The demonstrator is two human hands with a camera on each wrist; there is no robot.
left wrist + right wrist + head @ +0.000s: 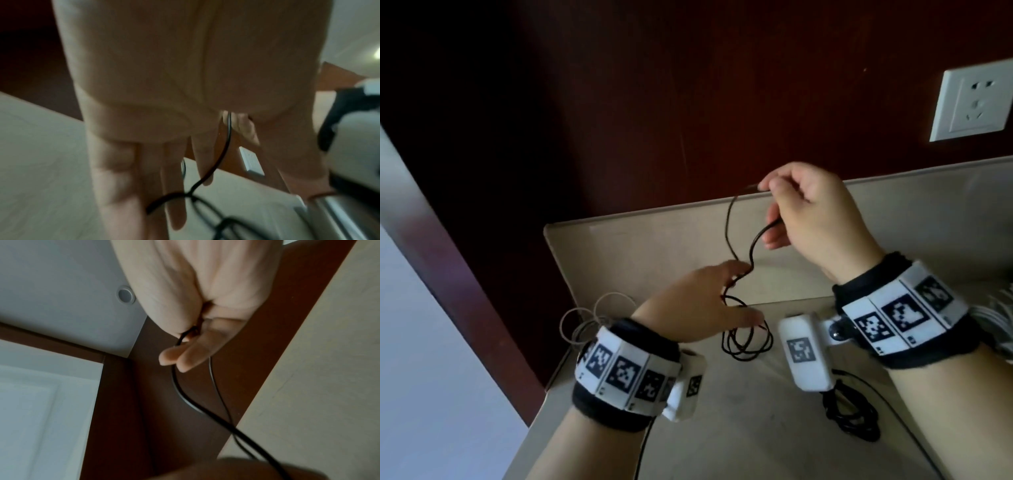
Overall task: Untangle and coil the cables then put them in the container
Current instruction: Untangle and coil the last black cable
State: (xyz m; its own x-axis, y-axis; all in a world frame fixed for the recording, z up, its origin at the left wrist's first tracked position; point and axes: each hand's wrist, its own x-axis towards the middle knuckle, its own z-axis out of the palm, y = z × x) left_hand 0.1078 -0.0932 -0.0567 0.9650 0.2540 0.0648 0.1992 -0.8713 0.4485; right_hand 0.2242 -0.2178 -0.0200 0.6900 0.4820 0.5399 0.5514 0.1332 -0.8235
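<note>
A thin black cable (727,226) rises in a long loop from my left hand to my right hand. My right hand (801,205) is lifted above the beige counter (756,428) and pinches the cable's end, with a second strand (176,386) caught under its curled fingers (185,356). My left hand (705,301) is lower, its fingers (172,178) straight and spread. The cable (226,146) runs down between those fingers, and the cable's black loops (746,342) hang just below them. No container is plainly identifiable.
A second black coil (852,418) lies on the counter under my right wrist. A pale coil (599,318) sits at the counter's left edge, and white cables (996,311) lie at the far right. A wall socket (976,102) is on the dark wooden wall.
</note>
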